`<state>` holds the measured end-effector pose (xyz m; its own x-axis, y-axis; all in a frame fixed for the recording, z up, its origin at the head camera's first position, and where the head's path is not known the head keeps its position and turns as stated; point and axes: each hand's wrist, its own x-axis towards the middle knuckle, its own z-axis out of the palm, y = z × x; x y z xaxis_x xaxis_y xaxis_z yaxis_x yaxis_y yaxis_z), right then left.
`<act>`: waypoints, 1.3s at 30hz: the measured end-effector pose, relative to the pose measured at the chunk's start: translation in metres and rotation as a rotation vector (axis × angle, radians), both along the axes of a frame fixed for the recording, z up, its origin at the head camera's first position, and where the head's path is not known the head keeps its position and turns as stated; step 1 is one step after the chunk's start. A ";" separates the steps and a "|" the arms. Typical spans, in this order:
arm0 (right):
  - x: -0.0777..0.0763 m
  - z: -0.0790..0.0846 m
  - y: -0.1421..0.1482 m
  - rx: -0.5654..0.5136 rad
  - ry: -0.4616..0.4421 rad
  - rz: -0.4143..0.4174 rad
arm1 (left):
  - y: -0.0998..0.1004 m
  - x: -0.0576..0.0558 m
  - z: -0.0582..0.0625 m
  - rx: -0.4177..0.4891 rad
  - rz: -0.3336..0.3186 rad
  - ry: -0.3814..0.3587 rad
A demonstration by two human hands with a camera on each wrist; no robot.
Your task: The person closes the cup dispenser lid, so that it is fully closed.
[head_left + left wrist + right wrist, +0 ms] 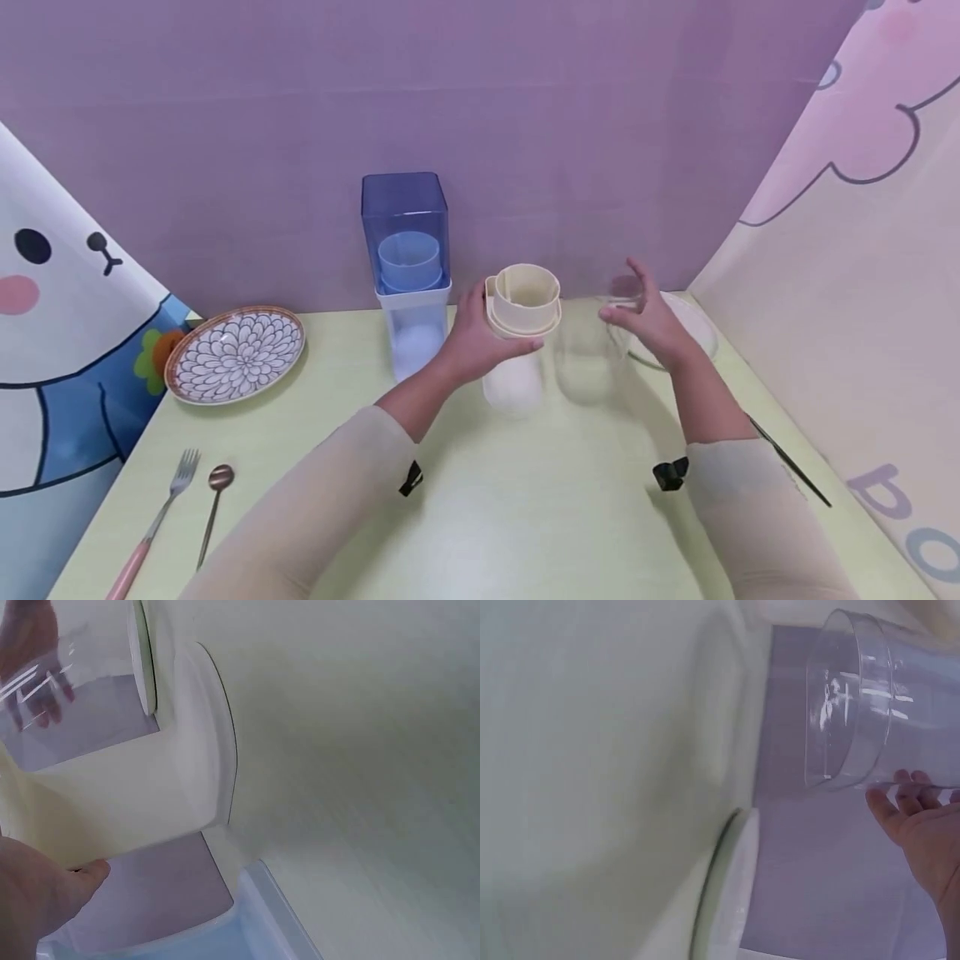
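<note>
My left hand (483,337) grips the upper part of a cream dispenser base (525,298), which has a round open collar on top. In the left wrist view its pale body (120,795) runs down to a flared foot on the table. My right hand (648,325) holds a clear plastic container (588,367) by its side, just right of the base. In the right wrist view the container (847,705) is raised, its wide rim toward the table and the fingertips at its wall. A similar blue dispenser with a translucent blue cover (405,196) stands left of my left hand.
A patterned plate (236,354) leans at the back left. A pink-handled fork (161,508) and a small spoon (217,492) lie at the front left. Behind my right hand is a white round plate or lid (693,325). A dark thin stick (795,467) lies along the right edge.
</note>
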<state>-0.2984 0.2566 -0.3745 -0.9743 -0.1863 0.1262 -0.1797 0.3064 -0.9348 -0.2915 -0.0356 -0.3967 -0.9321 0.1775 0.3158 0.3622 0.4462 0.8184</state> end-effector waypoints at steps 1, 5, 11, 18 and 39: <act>0.001 0.005 0.000 -0.033 0.013 -0.017 | -0.002 0.004 -0.001 0.009 -0.012 0.003; 0.007 0.029 -0.003 -0.121 0.090 -0.105 | -0.010 0.020 -0.002 0.015 -0.045 0.006; 0.022 0.072 -0.031 -0.501 0.240 -0.062 | -0.022 0.037 -0.003 0.010 -0.035 0.005; 0.046 0.111 -0.070 -0.435 0.332 0.012 | -0.034 0.048 -0.005 0.024 -0.016 -0.004; 0.046 0.099 -0.141 0.146 0.354 0.117 | -0.037 0.047 -0.009 0.173 -0.099 -0.057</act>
